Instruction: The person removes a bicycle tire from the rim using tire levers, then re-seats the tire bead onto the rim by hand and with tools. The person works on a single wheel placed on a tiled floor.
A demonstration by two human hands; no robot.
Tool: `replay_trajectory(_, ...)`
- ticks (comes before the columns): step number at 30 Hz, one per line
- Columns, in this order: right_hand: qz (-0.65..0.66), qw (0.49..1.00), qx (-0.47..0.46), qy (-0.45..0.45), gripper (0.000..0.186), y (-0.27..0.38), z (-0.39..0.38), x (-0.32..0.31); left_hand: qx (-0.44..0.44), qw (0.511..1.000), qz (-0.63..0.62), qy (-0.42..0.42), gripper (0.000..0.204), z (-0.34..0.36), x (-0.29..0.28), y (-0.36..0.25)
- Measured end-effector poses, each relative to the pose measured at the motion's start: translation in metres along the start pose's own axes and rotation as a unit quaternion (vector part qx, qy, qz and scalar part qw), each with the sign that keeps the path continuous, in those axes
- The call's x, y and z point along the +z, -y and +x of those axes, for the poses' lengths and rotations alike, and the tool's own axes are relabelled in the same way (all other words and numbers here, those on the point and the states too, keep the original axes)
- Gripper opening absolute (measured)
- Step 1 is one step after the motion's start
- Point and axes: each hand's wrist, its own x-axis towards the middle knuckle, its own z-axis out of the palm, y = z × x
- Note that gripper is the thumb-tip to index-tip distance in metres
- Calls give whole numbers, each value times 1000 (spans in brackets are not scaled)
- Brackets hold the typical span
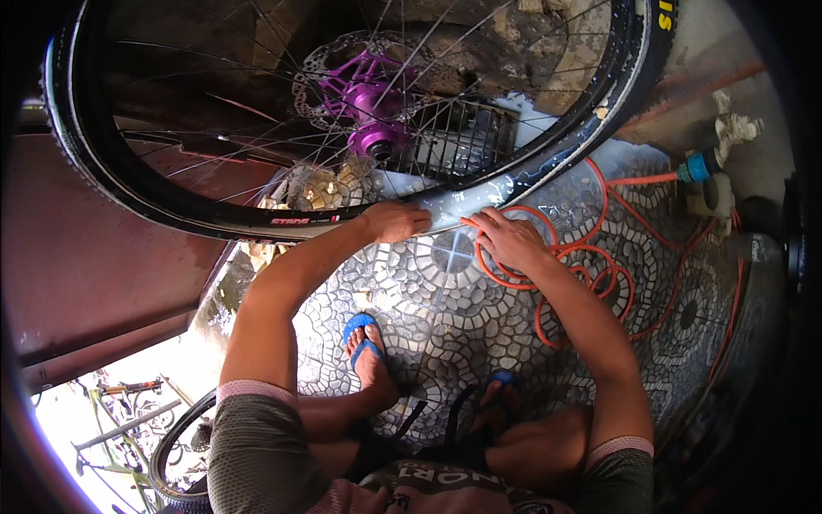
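A bicycle wheel with a black tire, thin spokes and a purple hub with a disc rotor fills the upper view. Along its lower right, the tire shows a pale, wet-looking stretch at the rim. My left hand grips the lower edge of the tire, fingers curled over it. Just right of it, my right hand has its fingers bent onto the same edge, pinching it beside the pale stretch. The undersides of both hands are hidden.
An orange hose lies coiled on the pebble-mosaic floor, joined by a blue fitting to a tap. A maroon metal panel stands left. Bicycles are at lower left. A dark drain grate shows behind the spokes.
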Motion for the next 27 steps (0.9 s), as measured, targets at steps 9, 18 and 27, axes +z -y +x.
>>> replay_trajectory(9, 8, 1000, 2, 22, 41, -2, 0, 2, -15, 999, 41, -23, 20, -9, 6, -1)
replay_trajectory(18, 16, 1000, -7, 8, 37, -3, 0, 1, -8, 1000, 3, 1, 19, 12, 0, 0)
replay_trajectory(27, 28, 999, -23, -14, 39, -9, 1, 8, -10, 993, -28, 112, 32, 26, -21, 2)
